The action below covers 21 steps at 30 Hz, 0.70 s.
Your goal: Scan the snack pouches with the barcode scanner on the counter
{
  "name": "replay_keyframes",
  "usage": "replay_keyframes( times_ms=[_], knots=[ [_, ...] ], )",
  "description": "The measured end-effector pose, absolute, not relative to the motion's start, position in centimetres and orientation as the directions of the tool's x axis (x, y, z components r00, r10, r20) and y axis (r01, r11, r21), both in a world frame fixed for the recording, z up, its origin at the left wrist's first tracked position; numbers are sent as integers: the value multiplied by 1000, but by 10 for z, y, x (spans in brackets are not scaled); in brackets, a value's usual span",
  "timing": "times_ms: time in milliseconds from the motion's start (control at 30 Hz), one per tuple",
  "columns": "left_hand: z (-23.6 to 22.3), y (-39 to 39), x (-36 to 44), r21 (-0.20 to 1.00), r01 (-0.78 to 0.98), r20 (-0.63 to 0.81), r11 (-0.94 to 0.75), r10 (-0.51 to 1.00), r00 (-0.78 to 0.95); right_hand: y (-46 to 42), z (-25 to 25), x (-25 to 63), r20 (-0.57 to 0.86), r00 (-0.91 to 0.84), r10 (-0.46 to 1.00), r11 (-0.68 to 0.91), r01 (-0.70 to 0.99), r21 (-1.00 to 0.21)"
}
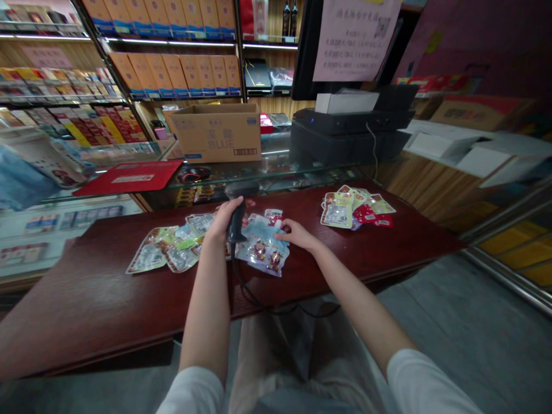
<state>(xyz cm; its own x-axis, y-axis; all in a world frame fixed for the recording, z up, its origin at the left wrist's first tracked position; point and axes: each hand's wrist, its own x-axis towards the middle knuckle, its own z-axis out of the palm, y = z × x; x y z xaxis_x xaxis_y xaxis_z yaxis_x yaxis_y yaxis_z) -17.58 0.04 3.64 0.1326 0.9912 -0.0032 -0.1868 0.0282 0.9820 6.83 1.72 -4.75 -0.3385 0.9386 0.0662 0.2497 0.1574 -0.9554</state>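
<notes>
My left hand (227, 217) is wrapped round the handle of a black barcode scanner (236, 221), held over the middle of the dark red table. Its cord runs down past the table's front edge. With its fingers pinched, my right hand (295, 234) grips the upper right edge of a light blue and purple snack pouch (266, 250) with cartoon figures. A small red packet (273, 216) lies just behind that pouch. To the left of the scanner spreads a pile of snack packets (168, 244). Another group of snack packets (345, 208) rests on the right side of the table.
Behind the table, a glass counter (280, 161) carries an open cardboard box (218, 135), a red folder (131, 177) and a black mouse (194, 173). Black register equipment (345, 135) stands at the back right, below a monitor with a paper notice (356, 37). Stocked shelves line the wall.
</notes>
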Motion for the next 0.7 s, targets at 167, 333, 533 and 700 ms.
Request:
replay_keyframes(
  times_ms=[167,333,533,700],
  knots=[
    [36,0,-173,982,-190,8,20,990,144,24,-43,89,30,-152,988,31,5,-1000],
    [40,-3,-167,986,-147,-57,79,987,150,34,-29,126,131,56,990,140,-216,-966],
    [40,-9,-147,992,-86,-66,89,969,240,46,-23,172,262,128,956,286,-224,-932],
    [39,-16,-126,992,-35,-101,118,943,317,54,-34,176,208,354,912,283,-174,-943]
  ],
)
